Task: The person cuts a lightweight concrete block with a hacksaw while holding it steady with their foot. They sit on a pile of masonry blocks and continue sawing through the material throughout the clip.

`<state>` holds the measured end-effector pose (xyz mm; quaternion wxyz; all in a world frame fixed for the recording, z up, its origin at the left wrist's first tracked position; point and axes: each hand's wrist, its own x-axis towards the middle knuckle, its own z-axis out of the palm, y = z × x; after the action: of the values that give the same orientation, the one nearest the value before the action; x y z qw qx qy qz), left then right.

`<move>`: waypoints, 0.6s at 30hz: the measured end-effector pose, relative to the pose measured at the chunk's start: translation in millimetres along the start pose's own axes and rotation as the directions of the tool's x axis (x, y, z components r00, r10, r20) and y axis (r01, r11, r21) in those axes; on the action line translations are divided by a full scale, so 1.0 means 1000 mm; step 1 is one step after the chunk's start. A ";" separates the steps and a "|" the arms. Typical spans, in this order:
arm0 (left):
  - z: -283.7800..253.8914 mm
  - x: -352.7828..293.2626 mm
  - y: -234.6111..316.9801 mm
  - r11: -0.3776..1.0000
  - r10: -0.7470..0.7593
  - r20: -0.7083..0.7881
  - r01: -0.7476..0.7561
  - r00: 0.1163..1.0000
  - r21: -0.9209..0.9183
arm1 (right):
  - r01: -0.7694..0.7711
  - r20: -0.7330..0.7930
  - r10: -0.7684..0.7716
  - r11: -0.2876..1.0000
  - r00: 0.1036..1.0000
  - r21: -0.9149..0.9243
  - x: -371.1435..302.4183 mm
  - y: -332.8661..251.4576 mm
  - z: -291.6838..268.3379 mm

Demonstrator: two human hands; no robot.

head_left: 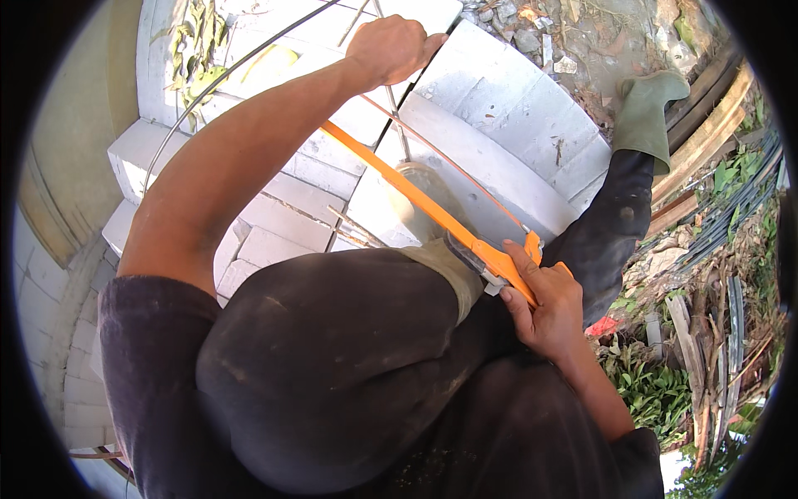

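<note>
My right hand (544, 308) is closed round the handle of an orange hacksaw (399, 183). The saw slants up and left from that hand, its thin reddish blade (465, 175) on the far side of the frame. My left hand (391, 50) is a fist at the top, around a thin metal rod (399, 129) that shows above and below it. The blade crosses the rod just below this fist; whether they touch, I cannot tell. Under the saw lie pale grey-white blocks (507, 100). One green boot (453, 279) shows beside the saw, partly hidden by my knee.
My other green boot (648, 104) stands at the far right on rubble beside timber (706, 137). A dark cable (220, 79) arcs over the left. Thin sticks (353, 229) lie on the blocks, and wilted leaves (199, 41) at upper left. Planks and plants fill the right side.
</note>
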<state>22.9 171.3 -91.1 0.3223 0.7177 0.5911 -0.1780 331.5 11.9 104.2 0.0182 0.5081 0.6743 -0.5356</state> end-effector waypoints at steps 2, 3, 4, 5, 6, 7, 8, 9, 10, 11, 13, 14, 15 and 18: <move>0.007 0.005 -0.002 1.000 0.021 -0.027 -0.020 0.999 0.005 | 0.003 0.035 -0.005 0.999 0.999 0.036 0.027 0.004 0.015; 0.010 0.006 -0.004 0.999 0.028 -0.055 -0.027 0.998 0.018 | 0.066 0.024 -0.066 0.998 0.998 0.000 0.044 0.008 0.025; 0.014 0.007 -0.004 1.000 0.027 -0.055 -0.026 0.998 0.018 | 0.066 0.024 -0.066 0.998 0.998 -0.001 0.044 0.007 0.023; 0.017 0.006 -0.006 0.999 0.042 -0.092 -0.040 0.995 0.023 | 0.076 0.033 -0.076 0.997 0.997 -0.006 0.045 0.006 0.022; 0.019 0.005 -0.008 0.998 0.058 -0.128 -0.055 0.990 0.029 | 0.085 0.041 -0.085 0.996 0.996 -0.012 0.046 0.005 0.020; 0.021 0.004 -0.011 0.998 0.051 -0.124 -0.047 0.991 0.030 | 0.089 0.047 -0.089 0.996 0.995 -0.007 0.037 0.006 0.014; 0.018 0.003 -0.010 0.999 0.042 -0.101 -0.040 0.994 0.020 | 0.036 0.054 -0.037 0.999 0.998 0.018 0.018 0.009 0.003; 0.015 0.002 -0.010 0.999 0.033 -0.077 -0.032 0.997 0.010 | -0.017 0.062 0.015 0.999 0.998 0.042 0.008 0.011 -0.004; 0.013 0.002 -0.008 0.999 0.032 -0.072 -0.031 0.997 0.010 | -0.020 0.065 0.017 0.999 0.998 0.046 0.007 0.010 -0.007; 0.010 0.002 -0.006 0.999 0.033 -0.041 -0.033 0.999 -0.005 | 0.000 0.067 -0.001 1.000 0.998 0.008 0.007 0.008 -0.010; 0.004 0.002 -0.003 0.999 0.040 -0.012 -0.040 0.999 -0.023 | -0.002 0.082 0.005 1.000 0.997 -0.029 0.018 0.005 -0.004; 0.004 0.004 -0.001 0.999 0.039 0.002 -0.038 0.999 -0.025 | -0.009 0.079 0.012 0.999 0.997 -0.034 0.031 0.008 0.007; 0.004 0.004 -0.001 0.999 0.028 0.023 -0.028 0.999 -0.021 | 0.061 0.042 -0.061 0.998 0.997 -0.007 0.044 0.012 0.021; 0.010 0.003 -0.004 0.999 0.045 -0.038 -0.045 0.998 -0.012 | 0.095 0.035 -0.096 0.995 0.995 0.039 0.038 0.008 0.019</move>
<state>20.5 167.4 -101.0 0.3197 0.7319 0.5818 -0.1536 308.5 22.2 68.9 -0.0047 0.4657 0.6871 -0.5576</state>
